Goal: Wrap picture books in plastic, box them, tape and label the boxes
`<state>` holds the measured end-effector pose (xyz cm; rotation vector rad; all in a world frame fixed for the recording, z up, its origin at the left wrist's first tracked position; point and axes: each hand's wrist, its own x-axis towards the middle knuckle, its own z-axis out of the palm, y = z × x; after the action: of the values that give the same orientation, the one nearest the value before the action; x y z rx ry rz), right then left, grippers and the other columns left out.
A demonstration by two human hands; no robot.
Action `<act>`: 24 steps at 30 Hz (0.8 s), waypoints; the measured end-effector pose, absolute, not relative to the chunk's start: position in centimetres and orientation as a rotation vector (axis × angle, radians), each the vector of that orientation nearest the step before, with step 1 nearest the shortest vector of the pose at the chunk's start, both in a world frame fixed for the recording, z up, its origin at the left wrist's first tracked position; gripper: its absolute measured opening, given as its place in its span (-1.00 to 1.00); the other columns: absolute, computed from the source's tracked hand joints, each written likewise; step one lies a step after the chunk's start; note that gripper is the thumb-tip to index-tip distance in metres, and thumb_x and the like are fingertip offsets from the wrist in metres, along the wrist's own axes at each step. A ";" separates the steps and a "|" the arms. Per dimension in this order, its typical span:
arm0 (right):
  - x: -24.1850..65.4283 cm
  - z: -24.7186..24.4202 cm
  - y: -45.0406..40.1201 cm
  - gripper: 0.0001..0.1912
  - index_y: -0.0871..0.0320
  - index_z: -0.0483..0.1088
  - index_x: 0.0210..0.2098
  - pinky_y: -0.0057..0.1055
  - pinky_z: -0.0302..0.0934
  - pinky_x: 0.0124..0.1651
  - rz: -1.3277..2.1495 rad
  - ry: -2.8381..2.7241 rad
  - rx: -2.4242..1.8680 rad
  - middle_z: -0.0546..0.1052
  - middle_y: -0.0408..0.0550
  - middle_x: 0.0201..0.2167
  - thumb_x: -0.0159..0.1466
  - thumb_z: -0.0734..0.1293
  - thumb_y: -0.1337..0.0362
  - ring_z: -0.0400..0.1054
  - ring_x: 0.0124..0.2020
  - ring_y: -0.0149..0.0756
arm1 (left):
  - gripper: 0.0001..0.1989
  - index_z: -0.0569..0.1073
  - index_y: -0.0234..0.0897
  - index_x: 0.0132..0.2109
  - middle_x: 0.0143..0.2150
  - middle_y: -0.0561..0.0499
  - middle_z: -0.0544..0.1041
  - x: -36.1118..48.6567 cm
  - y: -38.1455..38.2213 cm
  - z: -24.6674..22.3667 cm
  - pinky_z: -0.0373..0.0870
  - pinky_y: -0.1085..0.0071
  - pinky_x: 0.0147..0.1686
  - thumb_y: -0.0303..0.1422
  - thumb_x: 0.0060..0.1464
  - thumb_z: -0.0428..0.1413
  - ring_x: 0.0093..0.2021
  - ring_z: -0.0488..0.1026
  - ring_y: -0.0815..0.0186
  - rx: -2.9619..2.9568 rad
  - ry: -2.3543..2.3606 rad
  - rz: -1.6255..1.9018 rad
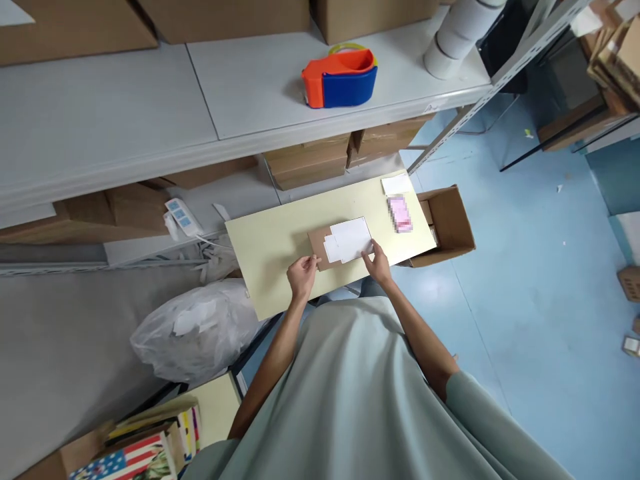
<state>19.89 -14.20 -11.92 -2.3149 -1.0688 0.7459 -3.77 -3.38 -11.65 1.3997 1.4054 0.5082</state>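
A flat brown cardboard piece point(327, 259) lies on the pale yellow table point(270, 233), with white paper pieces point(351, 239) on top of it. My left hand point(303, 275) is closed at the cardboard's lower left corner, thumb and fingertips pinched together there. On the other side, my right hand point(377, 264) has its thumb and fingers at the right edge of the white paper and looks closed on it. To the right on the table are a pink item point(400, 214), blurred out, and a white sheet point(395, 184).
An orange and blue tape dispenser point(340, 79) and white rolls point(460, 37) stand on the grey shelf point(250, 100) above. An open carton point(453, 223) is right of the table. A plastic bag point(197, 330) and books point(145, 453) are at the lower left.
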 end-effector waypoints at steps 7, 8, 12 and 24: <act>21.8 -12.3 -14.7 -0.32 0.31 0.27 0.48 0.01 0.41 0.36 0.844 -1.105 -2.231 0.50 0.40 0.36 0.55 0.23 -0.02 0.47 0.34 0.10 | -0.75 0.64 -0.25 -0.08 -0.08 -0.18 0.78 -2.5 -2.7 -10.2 0.65 0.17 0.17 -0.23 0.28 0.13 0.07 0.74 0.10 1.312 1.515 0.650; 22.7 -12.3 -14.5 -0.32 0.31 0.26 0.48 -0.01 0.42 0.35 0.862 -1.113 -2.205 0.50 0.40 0.37 0.55 0.24 -0.02 0.49 0.33 0.09 | -0.75 0.63 -0.26 -0.08 -0.07 -0.19 0.78 -2.0 -2.6 -9.9 0.63 0.16 0.20 -0.24 0.28 0.12 0.08 0.74 0.09 1.305 1.533 0.687; 27.9 -12.1 -13.3 -0.35 0.26 0.27 0.47 -0.02 0.42 0.35 0.889 -1.110 -2.125 0.50 0.35 0.38 0.56 0.22 -0.02 0.50 0.32 0.07 | -0.74 0.62 -0.26 -0.05 -0.07 -0.17 0.79 1.4 -2.3 -8.7 0.61 0.15 0.25 -0.23 0.27 0.13 0.09 0.74 0.10 1.252 1.556 0.706; 44.7 -14.4 -8.4 -0.42 0.24 0.36 0.40 -0.07 0.44 0.29 0.963 -1.153 -2.105 0.57 0.31 0.32 0.59 0.16 -0.01 0.53 0.27 0.07 | -0.48 0.62 -0.27 -0.14 -0.20 -0.16 0.77 20.6 -1.1 -7.4 0.73 0.11 0.02 0.15 0.21 0.29 -0.14 0.77 0.07 1.197 1.447 0.620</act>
<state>44.67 -8.44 -14.42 -2.1046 -1.1532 0.9630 20.58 -1.12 -7.43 1.1965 1.4469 0.6204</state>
